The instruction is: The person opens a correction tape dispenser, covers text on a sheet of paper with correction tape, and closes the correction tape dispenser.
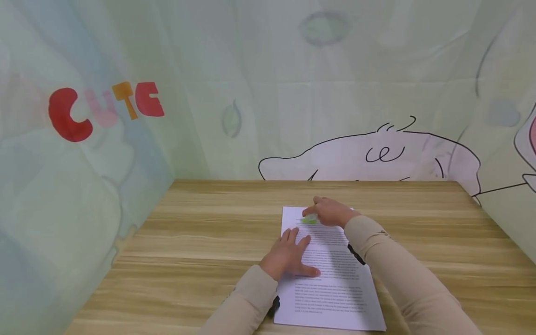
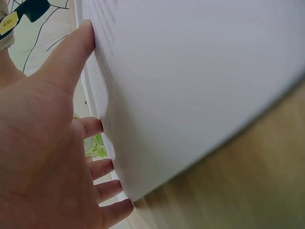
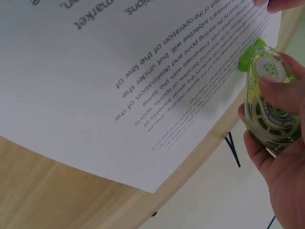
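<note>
A printed sheet of paper (image 1: 326, 320), seemingly on top of other sheets, lies on the wooden table. My left hand (image 1: 288, 257) rests on its left side with fingers and thumb spread; in the left wrist view the fingertips (image 2: 110, 167) press on the page. Near the top of the text, my right hand (image 1: 331, 212) grips a clear green correction tape dispenser (image 3: 274, 117). The thumb lies on its side and the other fingers wrap beneath it. Its bright green tip (image 3: 246, 58) is right at the printed lines.
The wooden table (image 1: 201, 242) extends around the paper on both sides. Behind it hangs a pale printed cloth (image 1: 201, 130) with a cartoon outline, and the left side cloth bears coloured letters (image 1: 71, 116). A dark wrist strap (image 1: 357, 255) shows below my right sleeve.
</note>
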### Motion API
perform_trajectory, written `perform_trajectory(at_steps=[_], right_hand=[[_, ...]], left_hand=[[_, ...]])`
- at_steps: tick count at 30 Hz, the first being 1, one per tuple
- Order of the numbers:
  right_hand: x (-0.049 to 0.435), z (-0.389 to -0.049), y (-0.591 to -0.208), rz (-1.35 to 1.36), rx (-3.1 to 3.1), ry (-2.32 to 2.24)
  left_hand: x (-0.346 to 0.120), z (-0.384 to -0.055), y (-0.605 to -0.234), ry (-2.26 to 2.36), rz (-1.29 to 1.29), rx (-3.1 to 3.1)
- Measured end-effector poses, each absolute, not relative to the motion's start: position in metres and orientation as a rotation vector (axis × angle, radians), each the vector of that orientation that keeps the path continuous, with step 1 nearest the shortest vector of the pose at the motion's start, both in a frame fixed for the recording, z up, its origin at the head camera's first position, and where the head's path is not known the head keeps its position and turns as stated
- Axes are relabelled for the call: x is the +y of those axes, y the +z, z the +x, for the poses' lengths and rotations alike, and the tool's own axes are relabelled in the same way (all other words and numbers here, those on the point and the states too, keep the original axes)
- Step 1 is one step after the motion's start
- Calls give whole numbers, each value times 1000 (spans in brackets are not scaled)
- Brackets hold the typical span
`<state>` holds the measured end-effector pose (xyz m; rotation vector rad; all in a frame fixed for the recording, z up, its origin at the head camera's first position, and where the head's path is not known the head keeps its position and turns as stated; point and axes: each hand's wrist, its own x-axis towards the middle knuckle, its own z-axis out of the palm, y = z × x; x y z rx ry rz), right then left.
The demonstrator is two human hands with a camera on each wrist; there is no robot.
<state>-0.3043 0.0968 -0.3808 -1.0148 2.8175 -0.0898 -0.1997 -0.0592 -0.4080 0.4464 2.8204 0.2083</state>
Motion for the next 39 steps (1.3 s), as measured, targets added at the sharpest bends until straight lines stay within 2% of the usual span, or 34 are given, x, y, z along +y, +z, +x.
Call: perform_trajectory(at_steps=[39], right_hand=[[107,-302,-379,-1003,2818,-97]], left_hand=[[-58,-201,-409,170,459,2818]])
